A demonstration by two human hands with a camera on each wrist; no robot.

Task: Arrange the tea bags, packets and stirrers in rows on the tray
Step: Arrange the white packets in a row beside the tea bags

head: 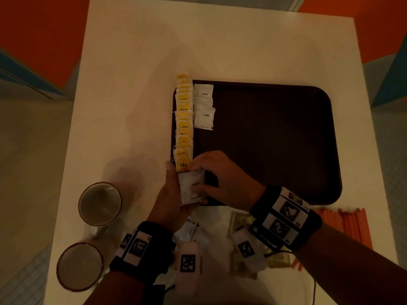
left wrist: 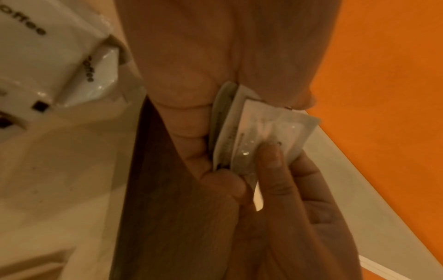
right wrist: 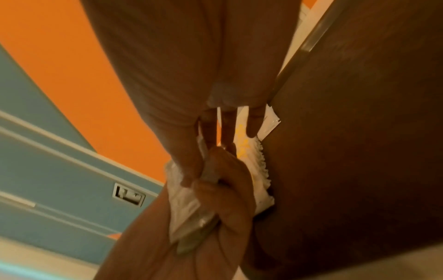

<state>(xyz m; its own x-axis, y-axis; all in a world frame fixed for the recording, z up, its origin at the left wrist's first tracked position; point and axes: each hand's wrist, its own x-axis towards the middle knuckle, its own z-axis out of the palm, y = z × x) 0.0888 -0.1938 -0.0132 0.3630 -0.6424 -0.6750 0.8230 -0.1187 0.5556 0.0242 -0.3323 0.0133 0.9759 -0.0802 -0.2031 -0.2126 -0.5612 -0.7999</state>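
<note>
Both hands meet over the near left corner of the dark brown tray (head: 275, 139). My left hand (head: 176, 194) grips a small stack of white coffee packets (head: 191, 187) upright in its palm. My right hand (head: 198, 179) pinches the front packet of that stack (left wrist: 261, 132) between thumb and fingers. A column of yellow tea bags (head: 184, 124) runs along the tray's left edge. Beside it lies a short column of white coffee packets (head: 204, 106). In the right wrist view the stack (right wrist: 187, 199) sits in the left hand, next to the nearest tea bag (right wrist: 243, 149).
Two cups (head: 100, 203) (head: 80, 266) stand on the white table (head: 132, 62) left of my hands. Loose white packets (head: 189, 230) and pale packets (head: 240, 221) lie near the front edge. Orange stirrers (head: 345, 225) lie at the right, below the tray.
</note>
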